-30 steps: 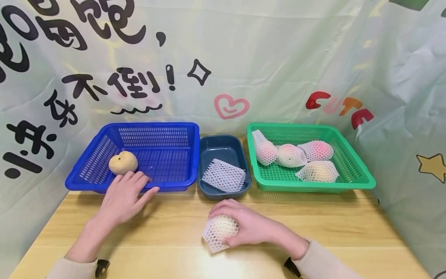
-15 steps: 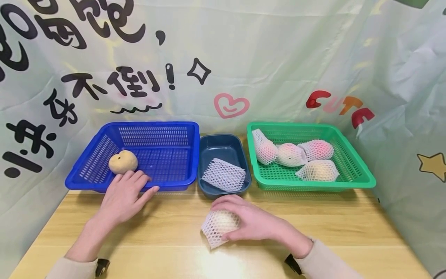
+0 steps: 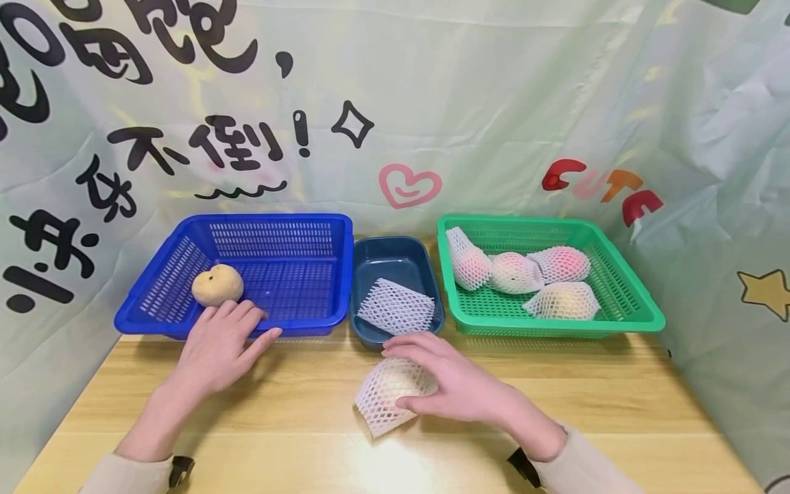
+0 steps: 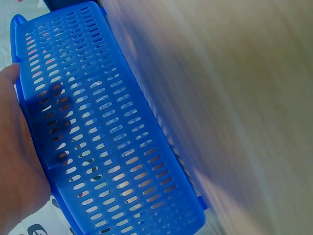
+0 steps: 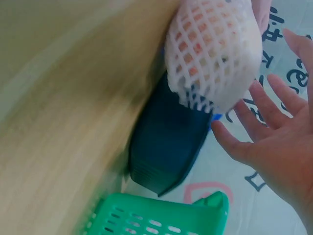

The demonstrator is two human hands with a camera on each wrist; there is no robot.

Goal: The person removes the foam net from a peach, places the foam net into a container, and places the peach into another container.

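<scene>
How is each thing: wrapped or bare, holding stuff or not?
Tan fruit: bare
Blue basket: holds tan fruit
Loose net: flattened
Dark tray: holds loose net
Four fruits: netted
Green basket: holds four fruits
Front fruit: netted
Left grip: resting on blue basket
Right grip: at front fruit, hold unclear

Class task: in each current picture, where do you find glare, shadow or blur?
Head view: bright white glare on the tabletop; left wrist view: a dark patch, apparently shadow, on the blue basket beside the left hand, with the tabletop blurred; right wrist view: tabletop blurred again, netted fruit clearer.
</scene>
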